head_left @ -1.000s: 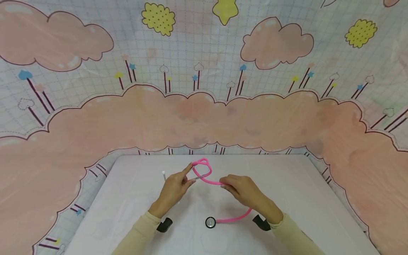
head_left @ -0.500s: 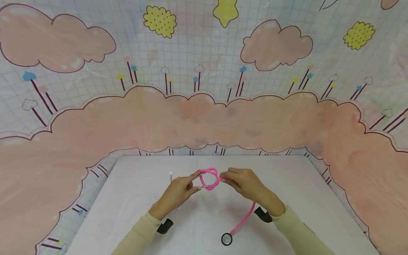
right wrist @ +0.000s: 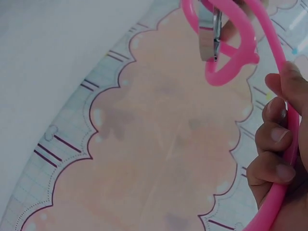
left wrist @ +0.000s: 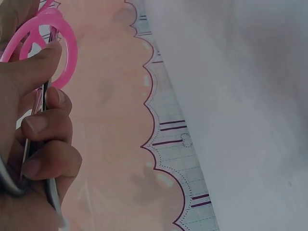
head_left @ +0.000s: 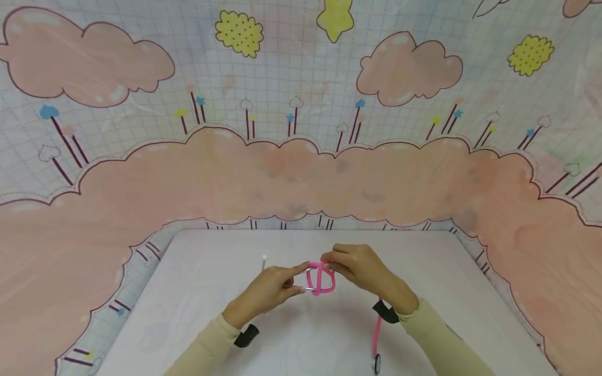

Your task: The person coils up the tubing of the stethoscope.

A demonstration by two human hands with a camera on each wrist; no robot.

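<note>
A stethoscope with pink tubing (head_left: 319, 281) is held up over the table. My left hand (head_left: 273, 286) grips its metal ear tubes (left wrist: 53, 192), fingers curled round them in the left wrist view. A white ear tip (head_left: 264, 258) sticks up behind that hand. Loops of the tubing are wound around the front end of the metal tubes. With thumb and curled fingers, my right hand (head_left: 359, 265) holds a length of tubing (right wrist: 292, 118) beside the loops. Below the right wrist the tubing hangs down to the round chest piece (head_left: 377, 363), which is turned edge-on.
A white table (head_left: 197, 271) lies under both hands. Behind it hangs a cloth backdrop (head_left: 282, 177) with clouds and stars. Black bands (head_left: 385, 312) show at both wrists.
The pink loop has been wrapped further round the ear tubes, with the right hand closing in on it. My left hand has shifted right. The chest piece has swung right and downward.
</note>
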